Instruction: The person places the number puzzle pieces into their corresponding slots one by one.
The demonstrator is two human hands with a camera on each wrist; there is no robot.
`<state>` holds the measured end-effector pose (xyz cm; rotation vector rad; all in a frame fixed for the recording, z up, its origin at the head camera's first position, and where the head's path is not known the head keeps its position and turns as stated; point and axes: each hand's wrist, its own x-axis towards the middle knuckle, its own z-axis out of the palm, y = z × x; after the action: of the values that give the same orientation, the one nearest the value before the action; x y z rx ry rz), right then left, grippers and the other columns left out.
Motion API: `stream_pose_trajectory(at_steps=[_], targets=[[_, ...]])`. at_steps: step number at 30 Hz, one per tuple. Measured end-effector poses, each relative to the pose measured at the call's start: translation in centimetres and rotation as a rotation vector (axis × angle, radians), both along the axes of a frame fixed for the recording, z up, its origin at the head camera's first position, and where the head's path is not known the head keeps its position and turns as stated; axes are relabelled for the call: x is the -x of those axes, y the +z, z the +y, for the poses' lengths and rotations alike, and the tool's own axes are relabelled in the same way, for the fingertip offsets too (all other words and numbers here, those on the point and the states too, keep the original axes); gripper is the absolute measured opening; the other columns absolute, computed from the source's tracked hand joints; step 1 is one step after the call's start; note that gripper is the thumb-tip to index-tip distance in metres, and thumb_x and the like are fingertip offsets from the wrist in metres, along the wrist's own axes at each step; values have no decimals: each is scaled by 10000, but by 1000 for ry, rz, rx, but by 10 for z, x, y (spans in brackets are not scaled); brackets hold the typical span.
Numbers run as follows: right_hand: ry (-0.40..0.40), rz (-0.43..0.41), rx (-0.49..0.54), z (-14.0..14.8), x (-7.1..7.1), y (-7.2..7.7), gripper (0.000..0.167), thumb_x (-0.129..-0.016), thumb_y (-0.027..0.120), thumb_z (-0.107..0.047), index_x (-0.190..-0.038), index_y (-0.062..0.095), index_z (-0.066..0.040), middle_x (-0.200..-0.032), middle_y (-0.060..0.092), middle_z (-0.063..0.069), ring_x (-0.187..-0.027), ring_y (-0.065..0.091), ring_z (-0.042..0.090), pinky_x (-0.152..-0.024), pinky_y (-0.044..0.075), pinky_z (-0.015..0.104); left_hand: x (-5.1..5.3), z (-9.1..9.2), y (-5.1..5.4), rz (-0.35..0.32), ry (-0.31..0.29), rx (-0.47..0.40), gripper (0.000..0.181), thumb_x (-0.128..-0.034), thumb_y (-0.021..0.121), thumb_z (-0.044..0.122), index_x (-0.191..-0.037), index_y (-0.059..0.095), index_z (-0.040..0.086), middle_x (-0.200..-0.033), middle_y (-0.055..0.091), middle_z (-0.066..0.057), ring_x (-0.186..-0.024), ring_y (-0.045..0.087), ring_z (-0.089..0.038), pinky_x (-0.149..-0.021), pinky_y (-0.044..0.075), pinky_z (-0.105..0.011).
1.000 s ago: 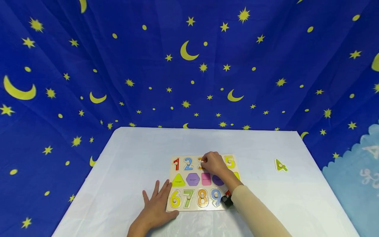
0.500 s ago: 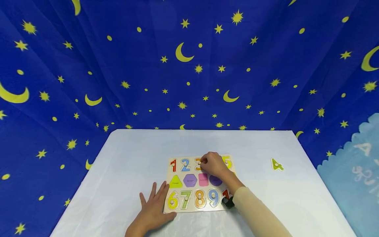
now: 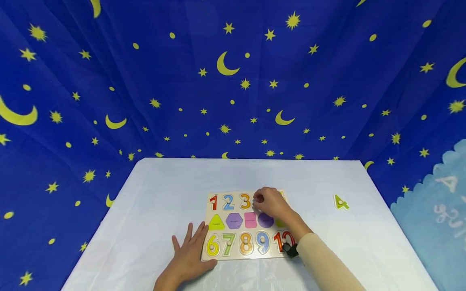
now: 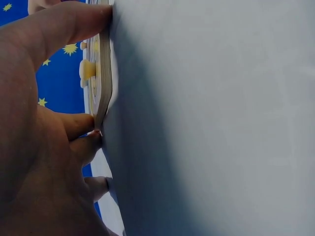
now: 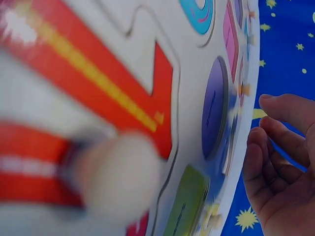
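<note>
A wooden number puzzle board (image 3: 238, 233) lies on the table, with knobbed number pieces set in two rows and coloured shapes between them. My left hand (image 3: 187, 258) rests spread at its left side, thumb and fingertips touching the board's edge in the left wrist view. Over the top row hovers my right hand (image 3: 272, 202), just right of the orange 3 (image 3: 245, 201). In the right wrist view the right hand (image 5: 283, 164) has loosely bent fingers and nothing between them. It hides the slot after the 3 and most of the 5.
A green number 4 piece (image 3: 341, 202) lies alone on the white table (image 3: 174, 182), right of the board. A black device (image 3: 290, 249) on the right wrist partly covers the red 10 (image 3: 278, 241). A blue star-patterned cloth (image 3: 196, 89) hangs behind.
My right hand has let go of the orange 3 and shifted a little to the right, uncovering the 3. The left hand stays at the board's edge. The view has shifted slightly.
</note>
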<state>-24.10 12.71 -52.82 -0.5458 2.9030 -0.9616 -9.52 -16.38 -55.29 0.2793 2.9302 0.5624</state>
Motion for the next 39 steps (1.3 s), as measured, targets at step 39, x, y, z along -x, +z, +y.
stream_pose_trajectory(at_steps=[39], targets=[[-179, -55, 13, 78, -12, -2, 133, -853, 715, -195, -924, 679, -89, -769, 586, -10, -692, 525, 160, -631, 457, 315, -1, 1, 1, -14, 7, -1, 1011, -707, 722, 570, -1520, 297, 146, -1578, 225, -3, -1444, 33, -359, -954, -51, -775]])
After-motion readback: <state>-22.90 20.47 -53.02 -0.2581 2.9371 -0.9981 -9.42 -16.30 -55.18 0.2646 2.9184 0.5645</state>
